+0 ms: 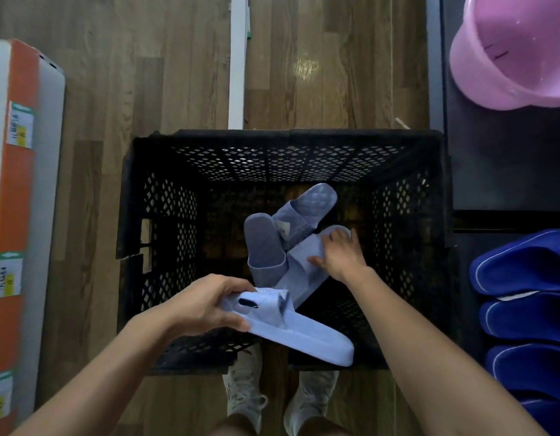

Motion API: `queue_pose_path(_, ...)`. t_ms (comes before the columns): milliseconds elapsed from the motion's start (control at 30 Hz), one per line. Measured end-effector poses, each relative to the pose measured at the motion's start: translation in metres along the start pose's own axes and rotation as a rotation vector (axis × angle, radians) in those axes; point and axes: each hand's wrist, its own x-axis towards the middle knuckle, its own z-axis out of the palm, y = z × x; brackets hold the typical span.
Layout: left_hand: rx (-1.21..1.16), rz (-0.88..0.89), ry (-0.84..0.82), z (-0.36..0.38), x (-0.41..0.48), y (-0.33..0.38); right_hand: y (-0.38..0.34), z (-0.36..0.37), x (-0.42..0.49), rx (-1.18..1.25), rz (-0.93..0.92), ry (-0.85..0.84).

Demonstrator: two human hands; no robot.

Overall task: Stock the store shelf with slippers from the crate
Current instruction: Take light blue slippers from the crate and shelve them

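A black perforated crate (272,146) stands on the wooden floor in front of me. My left hand (206,305) grips a light blue slipper (307,335) by its strap, held over the crate's near edge. My right hand (340,253) reaches down inside the crate and closes on a second light blue slipper (300,265). Two greyer blue slippers lie beside it at the crate's bottom: one quilted slipper (310,209) farther back, one plain slipper (263,240) to the left. Dark blue slippers (524,294) sit in a row on the shelf at right.
A dark shelf (492,171) runs along the right side, with pink plastic basins (511,55) on it. At the left stands an orange and white shelf edge (17,190) with price tags. A white strip (237,61) lies on the floor behind the crate. My feet (281,398) stand just below it.
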Motion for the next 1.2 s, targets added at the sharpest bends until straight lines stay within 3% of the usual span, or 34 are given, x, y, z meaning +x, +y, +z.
queue_pose_path(267, 0.132, 0.038, 0.203, 0.012, 0.003, -0.006, 0.006, 0.013, -0.018, 0.292, 0.366, -0.051)
queue_pose_path(400, 0.115, 0.041, 0.298, 0.018, -0.007, -0.004, 0.015, 0.013, -0.037, 0.447, 0.429, 0.006)
queue_pose_path(600, 0.152, 0.080, 0.397, 0.015, -0.033, 0.020, 0.014, -0.010, -0.089, 0.340, 0.251, 0.143)
queue_pose_path(800, 0.222, 0.160, 0.427, -0.002, -0.063, 0.055, 0.007, -0.054, -0.139, 0.417, 0.134, 0.236)
queue_pose_path(967, 0.329, 0.251, 0.525, -0.025, -0.101, 0.086, 0.016, -0.094, -0.187, 0.658, 0.171, 0.264)
queue_pose_path(1200, 0.466, 0.349, 0.591, -0.063, -0.167, 0.153, 0.019, -0.161, -0.279, 0.785, 0.085, 0.306)
